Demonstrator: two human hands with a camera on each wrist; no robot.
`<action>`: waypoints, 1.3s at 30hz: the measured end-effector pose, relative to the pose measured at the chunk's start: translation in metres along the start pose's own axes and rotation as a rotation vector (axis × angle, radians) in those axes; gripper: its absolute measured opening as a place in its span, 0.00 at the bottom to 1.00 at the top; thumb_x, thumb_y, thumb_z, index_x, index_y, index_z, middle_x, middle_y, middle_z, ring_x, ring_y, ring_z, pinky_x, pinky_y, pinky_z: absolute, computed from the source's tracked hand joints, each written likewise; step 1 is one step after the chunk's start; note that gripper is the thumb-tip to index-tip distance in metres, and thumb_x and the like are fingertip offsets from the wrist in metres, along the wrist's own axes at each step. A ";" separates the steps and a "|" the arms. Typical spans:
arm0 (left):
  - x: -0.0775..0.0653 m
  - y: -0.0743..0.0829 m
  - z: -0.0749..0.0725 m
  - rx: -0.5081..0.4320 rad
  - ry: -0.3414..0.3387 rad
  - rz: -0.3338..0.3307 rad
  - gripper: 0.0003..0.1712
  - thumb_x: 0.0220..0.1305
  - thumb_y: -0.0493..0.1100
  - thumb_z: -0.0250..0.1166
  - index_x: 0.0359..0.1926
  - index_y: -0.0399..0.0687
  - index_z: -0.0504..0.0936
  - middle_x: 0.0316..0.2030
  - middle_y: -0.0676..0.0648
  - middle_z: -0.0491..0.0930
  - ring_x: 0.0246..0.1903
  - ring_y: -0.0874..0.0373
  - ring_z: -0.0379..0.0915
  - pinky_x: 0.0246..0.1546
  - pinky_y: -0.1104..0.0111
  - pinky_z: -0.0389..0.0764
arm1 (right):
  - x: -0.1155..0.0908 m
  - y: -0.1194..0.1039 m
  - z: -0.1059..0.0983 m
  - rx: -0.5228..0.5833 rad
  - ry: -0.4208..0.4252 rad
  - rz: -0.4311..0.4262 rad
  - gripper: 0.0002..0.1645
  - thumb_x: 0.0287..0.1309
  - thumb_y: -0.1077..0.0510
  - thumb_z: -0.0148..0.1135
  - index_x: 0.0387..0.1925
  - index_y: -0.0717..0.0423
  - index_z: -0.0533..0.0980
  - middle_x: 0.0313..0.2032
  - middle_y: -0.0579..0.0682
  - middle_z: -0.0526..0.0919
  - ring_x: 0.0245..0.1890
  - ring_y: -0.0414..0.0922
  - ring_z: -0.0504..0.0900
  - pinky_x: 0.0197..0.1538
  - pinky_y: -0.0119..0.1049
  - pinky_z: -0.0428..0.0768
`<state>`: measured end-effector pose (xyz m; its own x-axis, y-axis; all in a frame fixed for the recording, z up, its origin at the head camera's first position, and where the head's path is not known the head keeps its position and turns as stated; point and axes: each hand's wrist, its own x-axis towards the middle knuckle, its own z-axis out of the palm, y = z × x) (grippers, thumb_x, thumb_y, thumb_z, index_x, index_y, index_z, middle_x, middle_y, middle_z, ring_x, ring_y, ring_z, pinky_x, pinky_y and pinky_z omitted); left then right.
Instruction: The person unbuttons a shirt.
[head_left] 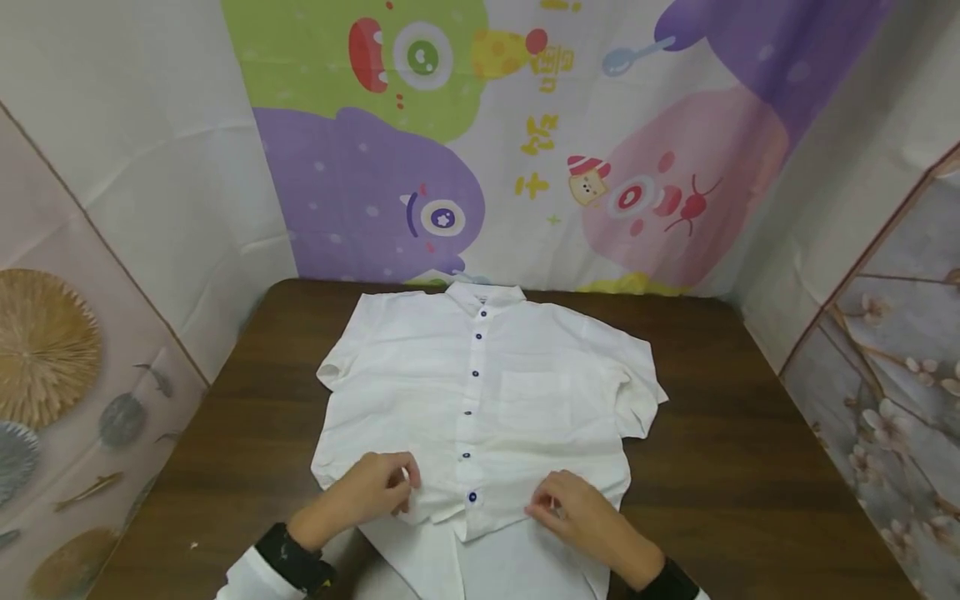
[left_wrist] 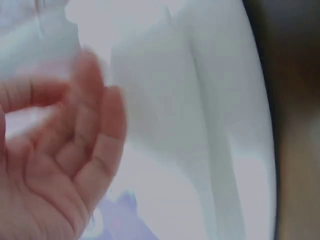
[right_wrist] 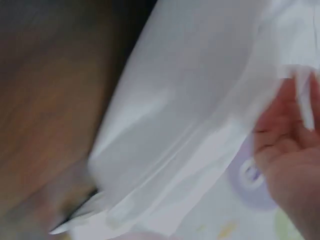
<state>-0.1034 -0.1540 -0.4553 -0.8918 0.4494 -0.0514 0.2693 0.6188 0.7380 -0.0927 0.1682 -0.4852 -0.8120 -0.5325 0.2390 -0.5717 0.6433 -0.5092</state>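
Observation:
A white short-sleeved button-up shirt (head_left: 420, 400) lies front up on the brown table (head_left: 750, 467), its collar at the far side and dark blue buttons down the middle. My left hand (head_left: 375, 487) is over the lower front at the left, fingers loosely bent. In the left wrist view, no cloth shows between the fingers (left_wrist: 114, 115). At the right part of the front hem, my right hand (head_left: 581, 517) pinches the shirt's edge. The right wrist view shows a strip of white cloth (right_wrist: 304, 97) between its fingers and thumb. A lower white layer extends from under the hem towards me.
Behind the table hangs a cartoon-print cloth (head_left: 517, 225) with purple, green and pink figures. Patterned curtains stand on the left (head_left: 165, 250) and right (head_left: 885, 400). Dark wristbands (head_left: 292, 560) circle both wrists.

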 end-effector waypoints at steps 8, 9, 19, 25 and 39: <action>0.006 0.026 0.045 0.084 -0.017 -0.011 0.06 0.55 0.33 0.60 0.30 0.42 0.82 0.27 0.49 0.82 0.25 0.63 0.73 0.27 0.71 0.74 | 0.005 -0.003 0.032 -0.290 -0.053 -0.022 0.09 0.48 0.51 0.67 0.32 0.47 0.78 0.34 0.42 0.70 0.35 0.39 0.67 0.37 0.33 0.66; 0.007 0.026 0.048 0.107 -0.004 -0.006 0.06 0.54 0.33 0.60 0.32 0.42 0.82 0.29 0.48 0.82 0.28 0.61 0.75 0.29 0.70 0.76 | 0.008 -0.002 0.033 -0.285 -0.033 -0.028 0.06 0.49 0.54 0.66 0.29 0.46 0.77 0.32 0.41 0.70 0.33 0.38 0.66 0.36 0.32 0.65; 0.016 0.014 0.073 0.484 0.051 0.003 0.23 0.50 0.47 0.69 0.45 0.42 0.75 0.38 0.47 0.71 0.33 0.56 0.66 0.31 0.67 0.70 | 0.024 -0.001 0.024 -0.231 -0.239 0.025 0.12 0.49 0.50 0.67 0.31 0.48 0.72 0.31 0.40 0.68 0.33 0.38 0.66 0.38 0.35 0.67; 0.025 0.005 0.077 0.438 0.069 -0.013 0.20 0.51 0.46 0.68 0.43 0.44 0.72 0.32 0.51 0.66 0.28 0.60 0.59 0.27 0.71 0.61 | 0.032 0.006 0.025 -0.123 -0.233 0.047 0.10 0.57 0.57 0.61 0.24 0.49 0.68 0.26 0.40 0.63 0.28 0.36 0.62 0.32 0.29 0.63; 0.030 0.018 0.060 0.299 0.258 0.050 0.29 0.43 0.50 0.75 0.36 0.43 0.65 0.32 0.50 0.59 0.33 0.56 0.58 0.33 0.68 0.65 | 0.067 -0.031 -0.054 0.436 0.128 0.212 0.07 0.67 0.59 0.48 0.36 0.60 0.66 0.16 0.41 0.57 0.15 0.31 0.54 0.20 0.27 0.57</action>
<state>-0.1033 -0.0905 -0.4840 -0.9268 0.3305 0.1781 0.3744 0.7775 0.5053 -0.1359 0.1419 -0.4090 -0.9285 -0.3258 0.1783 -0.3125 0.4260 -0.8490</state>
